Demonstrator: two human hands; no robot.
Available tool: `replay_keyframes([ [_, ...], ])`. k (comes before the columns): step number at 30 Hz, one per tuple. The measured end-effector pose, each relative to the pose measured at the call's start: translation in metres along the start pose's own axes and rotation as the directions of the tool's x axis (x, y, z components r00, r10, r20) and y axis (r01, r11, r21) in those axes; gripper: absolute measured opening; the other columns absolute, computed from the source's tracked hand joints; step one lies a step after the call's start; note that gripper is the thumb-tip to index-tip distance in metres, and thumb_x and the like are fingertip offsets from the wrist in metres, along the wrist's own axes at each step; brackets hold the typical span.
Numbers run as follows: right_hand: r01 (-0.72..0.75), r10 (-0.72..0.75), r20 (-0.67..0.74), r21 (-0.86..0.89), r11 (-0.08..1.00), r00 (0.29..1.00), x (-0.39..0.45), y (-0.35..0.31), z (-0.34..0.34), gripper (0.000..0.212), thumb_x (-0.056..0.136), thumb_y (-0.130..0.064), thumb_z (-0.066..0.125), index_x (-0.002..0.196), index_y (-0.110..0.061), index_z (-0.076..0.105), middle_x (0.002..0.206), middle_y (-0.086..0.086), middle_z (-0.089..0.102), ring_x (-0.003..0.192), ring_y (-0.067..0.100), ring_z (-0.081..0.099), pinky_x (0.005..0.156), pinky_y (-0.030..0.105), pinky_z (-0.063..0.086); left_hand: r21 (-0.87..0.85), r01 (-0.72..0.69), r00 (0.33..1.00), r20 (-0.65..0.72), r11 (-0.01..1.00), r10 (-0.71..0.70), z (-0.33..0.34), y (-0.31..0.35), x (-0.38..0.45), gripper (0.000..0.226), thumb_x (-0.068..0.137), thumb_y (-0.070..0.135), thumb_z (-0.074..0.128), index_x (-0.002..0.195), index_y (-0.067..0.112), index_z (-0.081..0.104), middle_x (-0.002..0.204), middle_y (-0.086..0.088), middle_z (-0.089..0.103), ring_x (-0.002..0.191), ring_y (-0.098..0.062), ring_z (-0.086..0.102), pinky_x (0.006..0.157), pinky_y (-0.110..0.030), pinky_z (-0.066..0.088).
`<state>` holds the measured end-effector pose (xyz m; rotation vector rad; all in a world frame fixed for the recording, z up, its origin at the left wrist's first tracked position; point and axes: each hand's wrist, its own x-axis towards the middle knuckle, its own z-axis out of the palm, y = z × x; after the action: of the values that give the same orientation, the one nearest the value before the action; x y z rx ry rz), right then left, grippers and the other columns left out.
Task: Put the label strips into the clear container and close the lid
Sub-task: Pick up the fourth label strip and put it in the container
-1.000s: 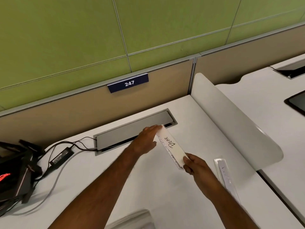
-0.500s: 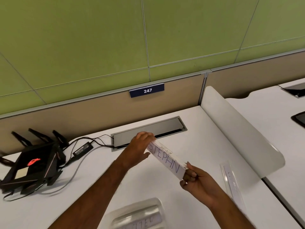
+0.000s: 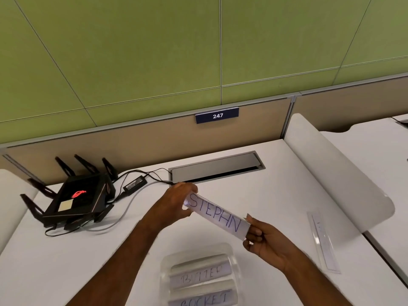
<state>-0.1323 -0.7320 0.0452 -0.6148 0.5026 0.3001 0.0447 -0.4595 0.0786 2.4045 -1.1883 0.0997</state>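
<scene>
White paper makes up the label strip [image 3: 217, 217], hand-lettered "STEPHN" in blue, and it is held in the air above the counter [image 3: 276, 191], stretched between both hands. Its long axis runs on a slant, from the far left end down to the near right end. The left hand [image 3: 176, 203] pinches the far end, thumb under and fingers curled over the top edge; the right hand [image 3: 263, 239] pinches the near end between thumb and fingertips.

Below the strip and nearer to the person sits the clear container [image 3: 199, 276], open-topped as far as the head view shows, with 2 strips already lying flat inside, one reading "BUTTER" [image 3: 201, 277] and one that looks like "SOCKET" [image 3: 204, 300]. Those 2 lie left to right, so the held strip is skewed against them; my reading is that it needs turning roughly level with them as it comes down and toward the person. The right hand is the nearer one to the container.

Out to the right, a clear flat strip [image 3: 323, 241] lies on the counter, well apart from the container; whether it is the lid or a label holder I cannot tell. Far left stands a black router [image 3: 77, 200] with cables [image 3: 141, 173].
</scene>
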Motion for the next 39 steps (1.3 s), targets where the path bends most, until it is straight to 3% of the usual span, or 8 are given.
replay_keyframes([
  [5,0.023,-0.037,-0.084,-0.156,0.987,0.996,-0.003,0.006,0.020,0.027,0.088,-0.037,0.074,0.084,-0.014,0.061,0.066,0.004,0.050,0.051,0.013,0.040,0.062,0.031,0.040,-0.040,0.145,0.988,0.056,0.989,-0.143,-0.017,0.006,-0.035,0.063,0.072,0.037,0.086,0.125,0.031,0.051,0.122,0.016,0.056,0.111,-0.003,0.050,0.096,-0.017,0.043],
  [9,0.094,-0.116,-0.123,-0.168,0.981,0.986,-0.002,0.017,0.026,0.021,0.097,-0.034,0.062,0.105,-0.015,0.068,0.095,0.012,0.068,0.078,0.020,0.063,0.070,0.034,0.046,-0.125,0.249,0.967,0.083,0.960,-0.240,-0.020,0.017,-0.060,0.065,0.070,0.042,0.086,0.124,0.034,0.052,0.121,0.024,0.053,0.108,0.011,0.044,0.087,-0.002,0.035],
  [12,0.206,-0.259,-0.163,-0.285,0.936,0.952,0.002,0.030,0.023,0.023,0.102,-0.024,0.054,0.108,-0.009,0.071,0.108,0.015,0.072,0.093,0.027,0.066,0.078,0.037,0.051,-0.196,0.300,0.954,0.083,0.933,-0.289,-0.018,0.023,-0.080,0.065,0.068,0.046,0.086,0.124,0.038,0.053,0.123,0.029,0.053,0.109,0.012,0.046,0.087,-0.005,0.041],
  [15,0.323,-0.502,-0.158,-0.597,0.734,0.850,0.002,0.039,0.022,0.028,0.103,-0.007,0.046,0.103,-0.012,0.073,0.107,0.006,0.075,0.103,0.033,0.068,0.078,0.037,0.054,-0.262,0.345,0.938,0.081,0.901,-0.336,-0.012,0.029,-0.099,0.064,0.067,0.047,0.087,0.122,0.039,0.055,0.121,0.029,0.056,0.110,0.003,0.052,0.084,-0.013,0.048],
  [18,0.372,-0.621,-0.037,-0.772,0.515,0.783,-0.003,0.048,0.024,0.030,0.106,-0.011,0.044,0.098,-0.018,0.072,0.095,-0.005,0.075,0.093,0.015,0.069,0.080,0.034,0.051,-0.304,0.406,0.912,0.070,0.862,-0.405,-0.008,0.039,-0.120,0.064,0.065,0.051,0.087,0.120,0.041,0.055,0.119,0.030,0.058,0.106,0.002,0.054,0.080,-0.013,0.049],
  [23,0.421,-0.555,0.192,-0.848,0.321,0.809,-0.016,0.059,0.016,0.023,0.105,-0.037,0.045,0.122,-0.033,0.060,0.109,-0.011,0.067,0.107,0.009,0.063,0.091,0.029,0.050,-0.341,0.488,0.867,0.081,0.803,-0.492,-0.001,0.046,-0.146,0.065,0.061,0.058,0.086,0.115,0.045,0.053,0.114,0.028,0.061,0.101,0.000,0.055,0.081,-0.013,0.047],
  [30,0.411,-0.384,0.326,-0.897,0.164,0.864,-0.025,0.067,0.000,0.064,0.088,-0.036,0.076,0.143,-0.043,0.043,0.125,-0.017,0.062,0.124,0.011,0.057,0.096,0.028,0.050,-0.383,0.518,0.847,0.108,0.765,-0.520,0.000,0.054,-0.162,0.061,0.064,0.045,0.090,0.115,0.035,0.059,0.108,0.022,0.065,0.098,0.006,0.055,0.076,-0.008,0.044],
  [39,0.421,-0.401,0.338,-0.896,0.139,0.852,-0.023,0.077,-0.012,0.057,0.089,-0.036,0.074,0.139,-0.041,0.048,0.130,-0.016,0.062,0.123,0.010,0.057,0.087,0.036,0.055,-0.374,0.539,0.838,0.150,0.755,-0.525,0.011,0.056,-0.170,0.057,0.063,0.044,0.090,0.111,0.035,0.060,0.103,0.022,0.068,0.099,0.003,0.060,0.078,-0.009,0.046],
])
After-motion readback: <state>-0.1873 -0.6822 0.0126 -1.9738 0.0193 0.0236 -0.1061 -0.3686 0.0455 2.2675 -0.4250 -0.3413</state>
